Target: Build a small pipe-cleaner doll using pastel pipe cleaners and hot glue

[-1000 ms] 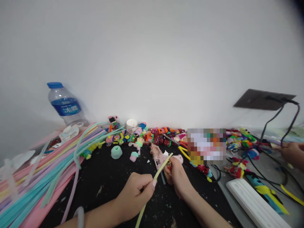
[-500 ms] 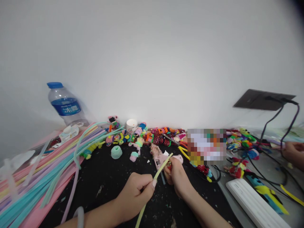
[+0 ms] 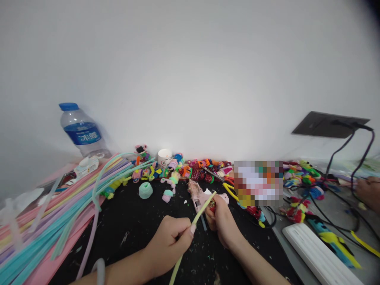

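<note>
My left hand is closed, its thumb and fingers pinching a pale yellow pipe cleaner. The upper end of that stem slants up in front of my right hand, while its lower end runs out of view at the bottom. My right hand is closed around a small red-and-gold object, mostly hidden by the fingers and the stem. Just behind it lies a pink glue gun with a messy, crusted nozzle. A mint-green coil and a small mint-and-pink fuzzy piece rest on the black mat.
Bundled pastel pipe cleaners spread along the left, below a water bottle. Colourful fuzzy figures, scissors and a white cup line the wall. A white power strip, cables and another person's hand are at right.
My two hands and the yellow pipe cleaner hold almost the same position. At the far right, the other person's hand has shifted slightly.
</note>
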Action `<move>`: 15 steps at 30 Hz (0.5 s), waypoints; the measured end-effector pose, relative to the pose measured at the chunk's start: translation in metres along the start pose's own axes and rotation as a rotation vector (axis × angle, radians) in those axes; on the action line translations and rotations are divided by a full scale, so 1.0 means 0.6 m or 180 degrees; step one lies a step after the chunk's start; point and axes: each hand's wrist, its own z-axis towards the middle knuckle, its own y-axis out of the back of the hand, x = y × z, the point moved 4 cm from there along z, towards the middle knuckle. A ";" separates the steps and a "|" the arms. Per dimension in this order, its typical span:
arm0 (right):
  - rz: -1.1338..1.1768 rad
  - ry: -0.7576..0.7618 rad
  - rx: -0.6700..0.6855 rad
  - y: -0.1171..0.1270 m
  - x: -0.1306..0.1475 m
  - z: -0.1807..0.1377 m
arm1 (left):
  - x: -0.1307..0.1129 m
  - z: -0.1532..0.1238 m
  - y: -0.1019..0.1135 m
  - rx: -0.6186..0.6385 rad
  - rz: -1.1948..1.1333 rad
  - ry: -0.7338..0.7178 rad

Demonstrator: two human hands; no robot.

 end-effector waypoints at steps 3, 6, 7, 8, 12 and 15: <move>-0.0063 0.0061 -0.0020 0.001 0.000 0.000 | 0.000 0.000 0.000 0.0017 0.0015 -0.0007; -0.0153 0.0114 -0.0043 0.001 0.004 -0.002 | 0.001 0.000 0.000 0.0019 0.0032 0.0007; -0.0191 0.0123 -0.0057 0.001 0.005 -0.002 | 0.001 0.000 0.000 0.0012 0.0030 0.0009; -0.0231 0.0129 -0.0073 0.001 0.006 -0.003 | 0.001 0.000 0.000 0.0010 0.0032 -0.0002; -0.0415 0.0168 -0.0126 0.003 0.009 -0.004 | 0.002 0.000 -0.001 0.0025 0.0003 -0.0032; -0.0570 0.0224 -0.0156 0.005 0.007 -0.003 | 0.003 0.000 -0.001 0.0022 -0.0035 -0.0023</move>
